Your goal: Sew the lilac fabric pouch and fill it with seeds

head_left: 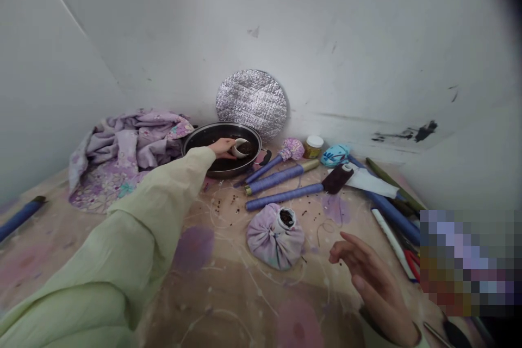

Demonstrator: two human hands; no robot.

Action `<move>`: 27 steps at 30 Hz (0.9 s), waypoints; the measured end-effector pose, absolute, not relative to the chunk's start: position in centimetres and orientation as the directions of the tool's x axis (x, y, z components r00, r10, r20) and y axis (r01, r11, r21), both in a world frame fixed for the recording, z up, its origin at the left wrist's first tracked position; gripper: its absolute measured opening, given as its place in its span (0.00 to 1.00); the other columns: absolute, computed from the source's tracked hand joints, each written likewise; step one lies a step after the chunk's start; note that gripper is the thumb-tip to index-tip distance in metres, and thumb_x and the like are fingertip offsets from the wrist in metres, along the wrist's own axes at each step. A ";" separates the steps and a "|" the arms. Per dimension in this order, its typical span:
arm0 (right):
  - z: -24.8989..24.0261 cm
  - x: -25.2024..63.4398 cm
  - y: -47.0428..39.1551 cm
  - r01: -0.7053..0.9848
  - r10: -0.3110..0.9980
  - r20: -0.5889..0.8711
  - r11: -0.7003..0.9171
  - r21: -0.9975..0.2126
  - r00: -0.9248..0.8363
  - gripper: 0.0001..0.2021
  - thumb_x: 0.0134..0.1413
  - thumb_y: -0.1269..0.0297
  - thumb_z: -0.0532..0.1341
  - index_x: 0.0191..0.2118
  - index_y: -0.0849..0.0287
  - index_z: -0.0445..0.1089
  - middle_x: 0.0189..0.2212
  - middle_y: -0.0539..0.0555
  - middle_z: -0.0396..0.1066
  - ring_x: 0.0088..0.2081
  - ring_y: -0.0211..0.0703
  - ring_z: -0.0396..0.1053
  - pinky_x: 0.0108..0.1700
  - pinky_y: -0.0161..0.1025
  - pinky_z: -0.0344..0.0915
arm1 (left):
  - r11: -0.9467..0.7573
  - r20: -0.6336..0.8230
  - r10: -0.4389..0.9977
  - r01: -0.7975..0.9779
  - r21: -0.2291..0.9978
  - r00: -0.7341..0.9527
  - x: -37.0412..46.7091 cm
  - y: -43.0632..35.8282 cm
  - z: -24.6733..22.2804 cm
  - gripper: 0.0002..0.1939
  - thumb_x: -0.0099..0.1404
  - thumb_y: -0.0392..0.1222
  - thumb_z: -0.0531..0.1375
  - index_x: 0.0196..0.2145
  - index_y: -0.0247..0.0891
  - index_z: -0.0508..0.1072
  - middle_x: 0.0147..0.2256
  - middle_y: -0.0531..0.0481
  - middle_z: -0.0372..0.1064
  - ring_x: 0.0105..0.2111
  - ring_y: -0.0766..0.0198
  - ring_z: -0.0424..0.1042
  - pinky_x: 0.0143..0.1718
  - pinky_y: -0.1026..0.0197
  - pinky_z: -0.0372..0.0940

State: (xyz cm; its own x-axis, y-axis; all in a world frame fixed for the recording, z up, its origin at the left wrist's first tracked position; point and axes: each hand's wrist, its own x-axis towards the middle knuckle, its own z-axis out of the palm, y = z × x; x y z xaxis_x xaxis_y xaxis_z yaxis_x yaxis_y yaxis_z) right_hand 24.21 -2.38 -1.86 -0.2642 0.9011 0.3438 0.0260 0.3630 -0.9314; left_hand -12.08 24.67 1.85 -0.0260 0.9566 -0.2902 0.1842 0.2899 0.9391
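Observation:
My left hand (223, 149) reaches into a wide black pan (222, 171) and grips a small pale cup (240, 148) with dark bits inside. Dark material also lies in the pan. Nearer to me, a round lilac fabric pouch (271, 239) sits on the table, its white-lined opening filled with dark bits. My right hand (373, 277) hovers to the right of the pouch, fingers apart and holding nothing.
Lilac floral cloth (134, 147) lies left of the pan. A silver quilted disc (253, 100) leans on the wall. Purple-wrapped rods (281, 178), a dark thread spool (337, 178), a white-lidded jar (314, 147), a blue bundle (335, 155) and red-handled scissors (411, 263) lie rightward.

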 end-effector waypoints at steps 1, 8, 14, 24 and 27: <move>-1.9 24.2 -2.4 0.027 0.901 0.343 0.363 -0.931 -0.265 0.22 0.60 0.62 0.54 0.60 0.54 0.55 0.40 0.56 0.65 0.41 0.38 0.67 0.48 0.33 0.65 | 0.303 -0.301 0.953 0.140 0.943 -0.034 -12.4 24.6 2.0 0.11 0.66 0.38 0.53 0.43 0.31 0.70 0.36 0.42 0.72 0.35 0.60 0.73 0.39 0.56 0.71; -2.1 24.1 -2.2 0.007 0.902 0.351 0.364 -0.931 -0.252 0.22 0.60 0.63 0.54 0.59 0.53 0.56 0.38 0.55 0.66 0.40 0.39 0.66 0.47 0.34 0.64 | 0.392 -0.406 0.905 -0.120 0.912 -0.129 -14.9 24.4 2.6 0.18 0.69 0.37 0.46 0.55 0.28 0.57 0.41 0.34 0.69 0.40 0.55 0.73 0.33 0.60 0.71; -2.9 24.3 -1.6 -0.013 0.901 0.351 0.360 -0.933 -0.253 0.22 0.59 0.64 0.55 0.59 0.52 0.56 0.37 0.55 0.66 0.40 0.39 0.66 0.45 0.36 0.66 | 0.358 -0.408 0.884 -0.231 0.905 -0.227 -15.2 23.5 2.3 0.17 0.68 0.36 0.49 0.54 0.34 0.58 0.44 0.36 0.67 0.40 0.55 0.73 0.28 0.62 0.72; -2.9 24.1 -1.3 0.015 0.912 0.358 0.368 -0.930 -0.199 0.19 0.59 0.65 0.56 0.56 0.50 0.60 0.35 0.54 0.68 0.37 0.38 0.68 0.41 0.35 0.68 | 0.280 -0.323 0.925 -0.218 0.935 -0.199 -14.9 20.8 3.6 0.13 0.68 0.36 0.47 0.48 0.32 0.64 0.34 0.40 0.70 0.33 0.58 0.74 0.25 0.64 0.71; -3.0 24.2 -1.0 0.062 0.910 0.362 0.381 -0.923 -0.199 0.17 0.58 0.64 0.57 0.53 0.51 0.64 0.34 0.54 0.69 0.36 0.38 0.69 0.40 0.35 0.69 | 0.284 -0.313 0.939 -0.192 0.939 -0.142 -14.4 19.1 4.9 0.13 0.68 0.37 0.47 0.46 0.31 0.65 0.30 0.41 0.71 0.30 0.59 0.74 0.26 0.63 0.71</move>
State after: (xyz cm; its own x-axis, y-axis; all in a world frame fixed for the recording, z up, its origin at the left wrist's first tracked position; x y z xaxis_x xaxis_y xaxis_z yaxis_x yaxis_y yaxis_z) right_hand 24.19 -1.00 -3.00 -0.1995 0.9105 0.3623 0.0618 0.3807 -0.9227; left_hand -14.44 19.13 4.89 -0.1424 0.9391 -0.3127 -0.1923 0.2837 0.9394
